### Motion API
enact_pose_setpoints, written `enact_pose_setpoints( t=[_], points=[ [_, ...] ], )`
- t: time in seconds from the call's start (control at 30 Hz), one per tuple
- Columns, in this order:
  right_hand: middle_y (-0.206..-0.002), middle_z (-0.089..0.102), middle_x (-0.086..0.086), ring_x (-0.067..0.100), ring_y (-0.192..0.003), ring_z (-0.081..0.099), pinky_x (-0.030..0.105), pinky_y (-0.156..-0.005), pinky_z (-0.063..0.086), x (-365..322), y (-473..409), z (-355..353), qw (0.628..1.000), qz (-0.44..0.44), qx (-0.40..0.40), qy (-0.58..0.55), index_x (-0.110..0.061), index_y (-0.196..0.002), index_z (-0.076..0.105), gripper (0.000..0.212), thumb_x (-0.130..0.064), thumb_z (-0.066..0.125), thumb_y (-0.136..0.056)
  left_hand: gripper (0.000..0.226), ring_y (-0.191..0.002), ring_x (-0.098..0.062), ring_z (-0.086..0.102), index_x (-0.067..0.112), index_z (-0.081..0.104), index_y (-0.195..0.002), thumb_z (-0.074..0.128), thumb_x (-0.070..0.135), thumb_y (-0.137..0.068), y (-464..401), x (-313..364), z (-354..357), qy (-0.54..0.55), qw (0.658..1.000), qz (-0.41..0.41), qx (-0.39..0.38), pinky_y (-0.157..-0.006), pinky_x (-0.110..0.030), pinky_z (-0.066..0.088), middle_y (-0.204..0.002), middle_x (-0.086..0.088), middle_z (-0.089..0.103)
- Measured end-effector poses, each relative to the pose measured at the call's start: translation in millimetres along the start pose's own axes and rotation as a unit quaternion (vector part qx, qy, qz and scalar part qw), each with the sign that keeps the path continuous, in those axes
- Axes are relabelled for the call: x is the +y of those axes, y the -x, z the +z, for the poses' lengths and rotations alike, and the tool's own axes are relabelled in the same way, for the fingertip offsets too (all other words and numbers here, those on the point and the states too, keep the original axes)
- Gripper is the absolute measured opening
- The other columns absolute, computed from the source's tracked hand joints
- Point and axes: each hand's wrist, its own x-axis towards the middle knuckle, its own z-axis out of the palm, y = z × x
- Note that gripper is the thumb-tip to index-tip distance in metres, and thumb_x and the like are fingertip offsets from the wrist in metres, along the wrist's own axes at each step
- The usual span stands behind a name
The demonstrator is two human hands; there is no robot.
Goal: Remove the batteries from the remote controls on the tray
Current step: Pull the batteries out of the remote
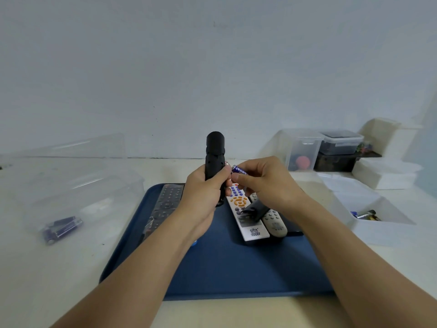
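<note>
While the left grip [208, 185] grasps the black remote [214, 159] upright above the tray [236, 268], the right grip [262, 183] pinches a blue battery [238, 170].

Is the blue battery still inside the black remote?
Out. The right hand pinches the blue battery beside the black remote, which the left hand holds.

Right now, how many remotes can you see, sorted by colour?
Black: 2, one held upright in the left hand, one lying on the tray
White: 1
Grey: 1
Total: 4
</note>
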Motion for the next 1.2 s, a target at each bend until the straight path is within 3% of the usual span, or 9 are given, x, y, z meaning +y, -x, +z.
enact_pose_setpoints(
  t=[0.13,0.3,0.4,0.53,0.67,0.8,0.9,1.1,1.2],
  points=[
    [-0.071,0.064,0.007,0.011,-0.059,0.051,0.027,-0.062,0.046,-1.8,0.2,1.9,0.999,-0.015,0.010,-0.033,-0.005,-0.091,0.076,0.014,-0.004,0.063,-0.096,0.034,-0.057,-0.014,0.052,0.006,0.064,-0.095,0.048,0.033,-0.106,1.5,6.9,3.0,0.138,0.988,-0.071,-0.009,-0.050,-0.025,0.045,-0.071,-0.006,0.059],
    [-0.078,0.062,0.003,0.008,-0.063,0.053,0.019,-0.060,0.045,-4.9,0.8,8.6,0.998,-0.042,0.005,-0.039,-0.035,-0.115,0.069,0.043,0.001,0.050,-0.100,0.032,-0.056,-0.015,0.054,0.006,0.064,-0.100,0.043,0.029,-0.108,4.7,9.6,4.6,0.175,0.978,-0.107,-0.027,-0.046,-0.026,0.046,-0.070,-0.006,0.059],
    [-0.079,0.063,0.001,0.000,-0.055,0.051,0.009,-0.056,0.041,-4.3,1.1,10.8,0.999,-0.033,0.020,0.003,-0.027,-0.122,0.068,0.040,0.001,0.049,-0.101,0.030,-0.057,-0.015,0.055,0.006,0.063,-0.101,0.042,0.026,-0.108,6.1,10.1,4.8,0.169,0.979,-0.112,-0.028,-0.047,-0.027,0.047,-0.073,-0.007,0.059],
    [-0.077,0.062,0.002,0.002,-0.054,0.052,0.015,-0.053,0.046,-0.8,2.1,19.5,0.999,-0.020,0.051,0.005,-0.017,-0.117,0.067,0.032,0.001,0.046,-0.100,0.028,-0.059,-0.016,0.056,0.003,0.062,-0.103,0.041,0.021,-0.108,5.4,8.0,4.3,0.171,0.977,-0.127,-0.025,-0.049,-0.027,0.047,-0.073,-0.007,0.058],
    [-0.076,0.059,0.005,0.000,-0.049,0.049,0.013,-0.048,0.043,-0.9,2.9,22.1,0.998,0.021,0.056,-0.008,-0.014,-0.112,0.053,0.022,0.002,0.043,-0.100,0.031,-0.060,-0.014,0.055,0.003,0.065,-0.110,0.040,0.022,-0.109,5.7,4.9,3.6,0.150,0.980,-0.124,-0.038,-0.051,-0.025,0.047,-0.076,-0.007,0.059],
    [-0.077,0.056,0.006,0.016,-0.062,0.053,0.032,-0.055,0.048,5.9,-1.9,20.1,0.991,0.085,0.040,-0.095,-0.013,-0.111,0.047,0.013,-0.004,0.041,-0.103,0.035,-0.061,-0.014,0.054,0.000,0.064,-0.120,0.038,0.022,-0.109,7.3,3.8,6.7,0.138,0.982,-0.117,-0.053,-0.050,-0.025,0.046,-0.080,-0.006,0.060],
    [-0.076,0.056,0.009,0.019,-0.062,0.050,0.034,-0.054,0.045,8.9,-5.9,18.6,0.984,0.109,0.050,-0.131,-0.009,-0.110,0.049,0.011,-0.005,0.041,-0.103,0.035,-0.057,-0.013,0.054,0.002,0.063,-0.121,0.037,0.022,-0.110,8.1,3.3,8.0,0.148,0.981,-0.111,-0.053,-0.049,-0.025,0.047,-0.078,-0.006,0.059],
    [-0.080,0.064,0.005,0.017,-0.065,0.055,0.036,-0.065,0.044,9.1,-7.5,15.7,0.994,0.040,0.100,-0.032,-0.017,-0.102,0.055,0.004,-0.016,0.051,-0.100,0.033,-0.072,-0.019,0.059,0.026,0.060,-0.128,0.036,0.037,-0.110,4.3,3.9,1.1,0.152,0.980,-0.103,-0.072,-0.060,-0.037,0.057,-0.089,-0.009,0.059],
    [-0.078,0.064,0.007,0.015,-0.063,0.057,0.027,-0.059,0.044,3.6,-3.9,18.1,0.996,-0.005,0.090,0.002,-0.011,-0.101,0.050,0.006,-0.017,0.053,-0.101,0.036,-0.073,-0.021,0.062,0.027,0.058,-0.132,0.033,0.040,-0.110,4.0,3.8,1.1,0.140,0.981,-0.108,-0.075,-0.058,-0.035,0.055,-0.098,-0.014,0.060]
  ],
)
